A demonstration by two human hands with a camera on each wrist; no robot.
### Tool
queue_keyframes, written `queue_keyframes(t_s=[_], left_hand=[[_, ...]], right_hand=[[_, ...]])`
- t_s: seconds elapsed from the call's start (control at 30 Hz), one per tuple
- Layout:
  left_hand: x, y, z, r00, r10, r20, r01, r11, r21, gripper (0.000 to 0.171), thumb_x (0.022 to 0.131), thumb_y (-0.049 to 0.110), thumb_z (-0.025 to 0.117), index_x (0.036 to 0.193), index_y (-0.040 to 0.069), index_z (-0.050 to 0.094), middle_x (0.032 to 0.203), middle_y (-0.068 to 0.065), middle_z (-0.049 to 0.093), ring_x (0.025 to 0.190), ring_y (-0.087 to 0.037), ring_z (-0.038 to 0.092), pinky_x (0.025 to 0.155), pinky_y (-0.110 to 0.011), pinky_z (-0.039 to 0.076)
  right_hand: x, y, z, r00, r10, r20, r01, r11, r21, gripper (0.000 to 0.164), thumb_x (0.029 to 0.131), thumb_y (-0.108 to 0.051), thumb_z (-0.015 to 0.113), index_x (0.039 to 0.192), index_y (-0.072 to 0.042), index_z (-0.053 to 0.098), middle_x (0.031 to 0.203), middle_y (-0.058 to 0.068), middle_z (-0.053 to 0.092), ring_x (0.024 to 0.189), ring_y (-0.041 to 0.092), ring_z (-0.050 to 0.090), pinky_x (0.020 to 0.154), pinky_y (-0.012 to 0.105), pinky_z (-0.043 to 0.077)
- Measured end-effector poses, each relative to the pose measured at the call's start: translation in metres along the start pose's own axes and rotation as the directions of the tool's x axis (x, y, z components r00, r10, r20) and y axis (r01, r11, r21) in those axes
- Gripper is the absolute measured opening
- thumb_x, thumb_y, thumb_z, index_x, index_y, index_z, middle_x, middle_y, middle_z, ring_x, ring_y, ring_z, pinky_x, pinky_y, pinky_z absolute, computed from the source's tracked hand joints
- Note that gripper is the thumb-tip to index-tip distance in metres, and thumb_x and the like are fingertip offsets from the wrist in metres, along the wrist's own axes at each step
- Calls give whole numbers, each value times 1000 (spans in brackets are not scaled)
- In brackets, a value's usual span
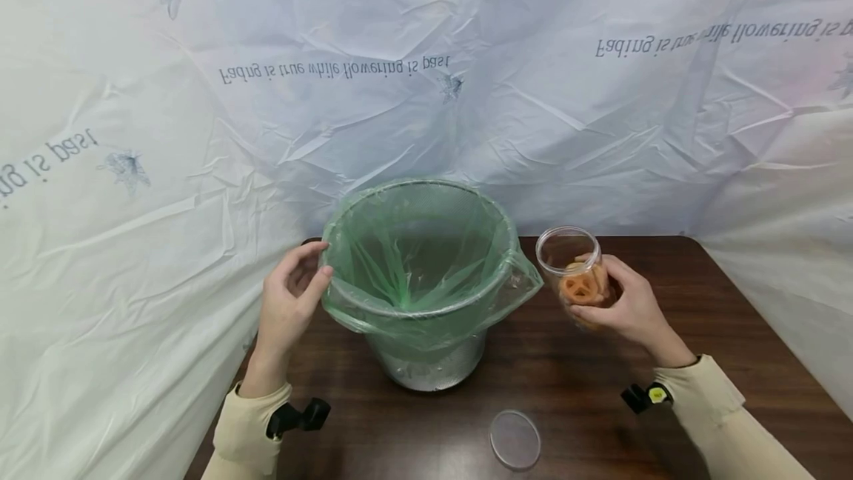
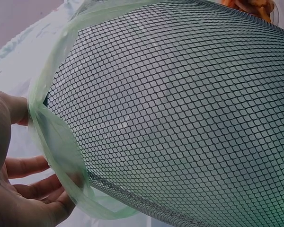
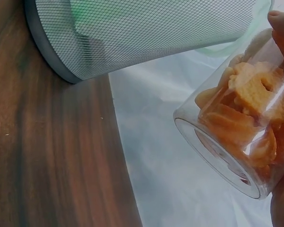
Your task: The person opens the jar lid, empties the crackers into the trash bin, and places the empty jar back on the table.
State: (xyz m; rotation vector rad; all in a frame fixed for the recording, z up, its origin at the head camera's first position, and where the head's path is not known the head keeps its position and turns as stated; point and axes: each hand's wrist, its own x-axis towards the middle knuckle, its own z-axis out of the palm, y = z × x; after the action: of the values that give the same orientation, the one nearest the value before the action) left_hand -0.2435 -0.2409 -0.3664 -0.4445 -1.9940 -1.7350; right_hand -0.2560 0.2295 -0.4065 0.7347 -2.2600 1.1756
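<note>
A wire-mesh trash bin [image 3: 151,28] stands on the table, lined with a green plastic bag [image 1: 406,302] folded over its rim. My left hand [image 1: 286,295] touches the bin's left rim, thumb and fingers spread apart against the bag. In the left wrist view, a fingertip shows through the loose green plastic. My right hand [image 1: 629,302] grips a clear jar [image 1: 566,243] to the right of the bin, with no lid on it. Ring- and pretzel-shaped orange-brown snacks [image 3: 255,104] fill its lower part. The jar is held up, slightly tilted, its mouth facing upward.
A clear round lid [image 1: 515,441] lies on the dark wooden table [image 1: 566,406] in front of the bin. White printed sheeting [image 1: 400,124] hangs behind the table and along both sides. A corner of the bag sticks out toward the jar.
</note>
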Motion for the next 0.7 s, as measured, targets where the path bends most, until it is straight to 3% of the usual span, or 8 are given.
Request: queue_keyframes(t_s=[0.3, 0.57, 0.7], left_hand=[[0, -1, 0, 1000, 12, 2, -12, 1000, -6, 36, 92, 0, 63, 127, -2, 59, 124, -12, 59, 109, -14, 58, 89, -16, 49], [0, -2, -1, 1000, 8, 5, -8, 1000, 3, 36, 92, 0, 63, 127, -2, 59, 125, -13, 58, 110, -14, 58, 89, -16, 48], [0, -2, -1, 1000, 13, 6, -13, 1000, 1, 36, 92, 0, 63, 127, -2, 59, 125, -14, 58, 110, -14, 58, 89, -16, 48]], right_hand=[[12, -6, -1, 998, -59, -5, 59, 998, 1, 74, 50, 18, 86, 119, 10, 60, 115, -16, 56, 95, -3, 55, 75, 9, 44], [16, -4, -2, 997, -76, -4, 76, 996, -43, 77, 49, 15, 88, 120, 8, 61, 113, 7, 60, 100, -4, 52, 78, 9, 41], [15, 12, -2, 998, -67, -4, 66, 995, -77, 82, 48, 11, 91, 124, 1, 61, 117, -2, 58, 102, -3, 52, 78, 9, 41]])
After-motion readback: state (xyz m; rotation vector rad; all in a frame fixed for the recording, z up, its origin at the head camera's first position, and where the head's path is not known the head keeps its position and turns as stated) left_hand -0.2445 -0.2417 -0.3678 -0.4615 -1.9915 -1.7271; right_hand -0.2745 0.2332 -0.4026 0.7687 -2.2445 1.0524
